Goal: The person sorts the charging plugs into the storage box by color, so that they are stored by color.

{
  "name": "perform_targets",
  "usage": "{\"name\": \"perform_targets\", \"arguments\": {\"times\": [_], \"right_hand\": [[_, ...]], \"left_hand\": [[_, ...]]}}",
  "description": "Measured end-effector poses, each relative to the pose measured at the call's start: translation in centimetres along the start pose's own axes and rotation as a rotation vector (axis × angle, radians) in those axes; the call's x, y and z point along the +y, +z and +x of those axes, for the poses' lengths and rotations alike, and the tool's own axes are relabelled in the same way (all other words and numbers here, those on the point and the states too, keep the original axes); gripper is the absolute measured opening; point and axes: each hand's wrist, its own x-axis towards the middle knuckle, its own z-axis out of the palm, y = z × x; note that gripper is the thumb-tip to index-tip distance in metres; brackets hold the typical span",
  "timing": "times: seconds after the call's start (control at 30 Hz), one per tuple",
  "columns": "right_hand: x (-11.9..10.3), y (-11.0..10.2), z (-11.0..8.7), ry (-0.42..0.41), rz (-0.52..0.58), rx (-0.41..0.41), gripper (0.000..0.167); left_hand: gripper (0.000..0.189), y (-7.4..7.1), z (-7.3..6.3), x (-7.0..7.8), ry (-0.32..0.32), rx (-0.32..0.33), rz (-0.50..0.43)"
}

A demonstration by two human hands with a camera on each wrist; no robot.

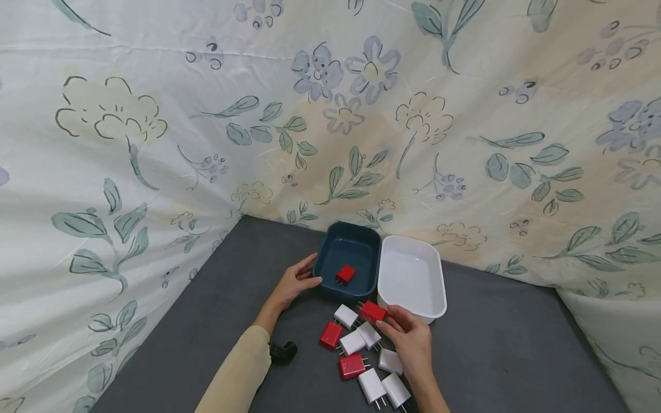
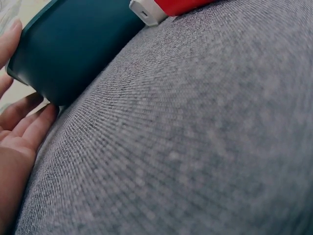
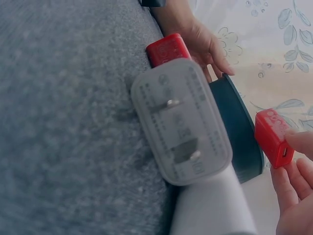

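A red charger plug (image 1: 373, 312) is pinched between the thumb and fingertips of my right hand (image 1: 411, 338), just in front of the dark teal bin (image 1: 323, 252). The right wrist view shows this red charger (image 3: 275, 137) with its USB port toward the hand. My left hand (image 1: 294, 285) rests against the teal bin's left side and near corner, its fingers fairly straight; the left wrist view shows its fingertips (image 2: 46, 117) low on the bin's wall. Inside that bin lies one red charger (image 1: 345, 274). Below the bins, several white chargers (image 1: 372, 385) and two red chargers (image 1: 352, 365) lie loosely grouped.
A white bin (image 1: 438, 275) stands directly right of the teal one. The dark grey tabletop (image 1: 511, 344) extends to both sides. Behind and at the left hangs a floral cloth (image 1: 330, 160). A black strap-like device (image 1: 283, 352) sits by the left wrist.
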Motion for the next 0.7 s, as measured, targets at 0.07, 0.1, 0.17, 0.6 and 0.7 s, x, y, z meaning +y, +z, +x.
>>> {"name": "perform_targets", "arguments": {"times": [0.07,0.1,0.17,0.6,0.7], "right_hand": [[-0.1,0.0,0.0,-0.004,0.012,-0.007,0.045],[-0.1,0.0,0.1,-0.006,0.020,-0.012,0.045],[-0.2,0.0,0.1,-0.013,0.024,-0.022,0.044],[-0.5,0.3,0.5,-0.005,0.052,-0.023,0.047],[-0.6,0.5,0.6,0.012,0.053,-0.022,0.048]], "left_hand": [[0.075,0.1,-0.1,0.2,0.011,0.004,0.005],[0.075,0.1,-0.1,0.0,0.014,0.012,0.009],[0.073,0.1,0.1,-0.6,0.024,0.030,0.021],[0.071,0.0,0.6,-1.9,0.043,0.063,0.042],[0.071,0.0,0.6,-1.9,0.041,0.059,0.038]]}}
